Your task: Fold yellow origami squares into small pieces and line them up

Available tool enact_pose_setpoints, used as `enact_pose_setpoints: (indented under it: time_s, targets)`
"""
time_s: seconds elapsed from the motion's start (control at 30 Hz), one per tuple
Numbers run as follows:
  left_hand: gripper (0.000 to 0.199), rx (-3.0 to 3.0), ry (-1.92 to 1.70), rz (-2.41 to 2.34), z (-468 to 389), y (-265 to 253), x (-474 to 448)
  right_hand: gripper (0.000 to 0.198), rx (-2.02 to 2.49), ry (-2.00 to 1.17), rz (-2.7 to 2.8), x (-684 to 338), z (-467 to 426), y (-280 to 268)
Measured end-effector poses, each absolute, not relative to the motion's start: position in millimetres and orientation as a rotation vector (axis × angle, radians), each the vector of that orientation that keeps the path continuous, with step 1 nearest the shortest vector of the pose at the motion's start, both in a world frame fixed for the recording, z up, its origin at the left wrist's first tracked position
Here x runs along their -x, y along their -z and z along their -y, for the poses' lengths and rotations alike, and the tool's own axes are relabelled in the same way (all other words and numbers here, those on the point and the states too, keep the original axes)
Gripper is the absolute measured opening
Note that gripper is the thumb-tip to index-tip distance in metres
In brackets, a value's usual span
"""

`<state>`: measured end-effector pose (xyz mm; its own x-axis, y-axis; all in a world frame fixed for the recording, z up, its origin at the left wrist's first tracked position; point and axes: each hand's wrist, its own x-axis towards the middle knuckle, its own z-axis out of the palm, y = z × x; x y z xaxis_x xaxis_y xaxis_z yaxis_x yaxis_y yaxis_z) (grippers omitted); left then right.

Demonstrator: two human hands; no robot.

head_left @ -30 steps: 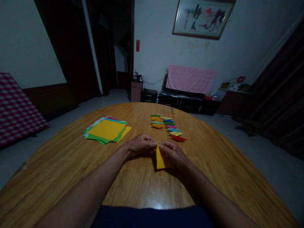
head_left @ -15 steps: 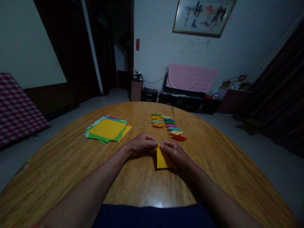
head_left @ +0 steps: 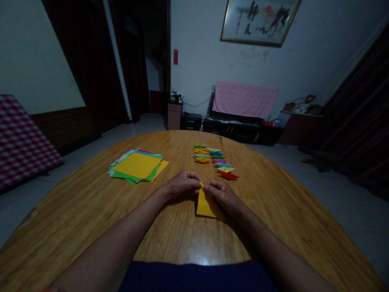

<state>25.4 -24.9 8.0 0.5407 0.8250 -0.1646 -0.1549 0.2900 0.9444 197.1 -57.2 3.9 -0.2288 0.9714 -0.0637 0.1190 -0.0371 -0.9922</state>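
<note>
Fingertips of left hand and right hand pinch the top corner of a folded yellow paper, presumably to sharpen a crease. Paper rests on the wooden table, near the folded pieces; sheet stack left of them.

Yellow paper, folded into a narrow pointed shape, sits near the middle of the table's near side. Its tip points away, pinched between both hands, and the wider near end rests on the wood.
</note>
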Motion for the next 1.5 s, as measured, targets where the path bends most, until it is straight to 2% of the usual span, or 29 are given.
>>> enact_pose_setpoints:
  time_s: [0.37, 0.63, 0.9, 1.17, 1.4, 1.5]
  targets:
    - [0.009, -1.292, -0.784, -0.929, 22, -7, -30, 0.039, 1.2, -1.263, 1.477, -194, 55, -4]
    - [0.021, -1.095, -0.731, -0.812, 25, -8, -24, 0.037, 1.216, -1.251, 1.477, -196, 55, -1]
    - [0.02, -1.093, -0.717, -0.769, 26, -9, -22, 0.031, 1.224, -1.168, 1.501, -197, 51, 3]
    - [0.012, -1.172, -0.799, -0.813, 27, -4, -29, 0.027, 1.271, -1.154, 1.49, -195, 52, -1]
    - [0.022, -1.209, -0.919, -0.839, 31, -10, -38, 0.024, 1.237, -1.139, 1.357, -193, 53, -3]
    - [0.01, -1.449, -1.102, -0.985, 30, -14, -39, 0.021, 1.261, -1.078, 1.308, -193, 51, -4]
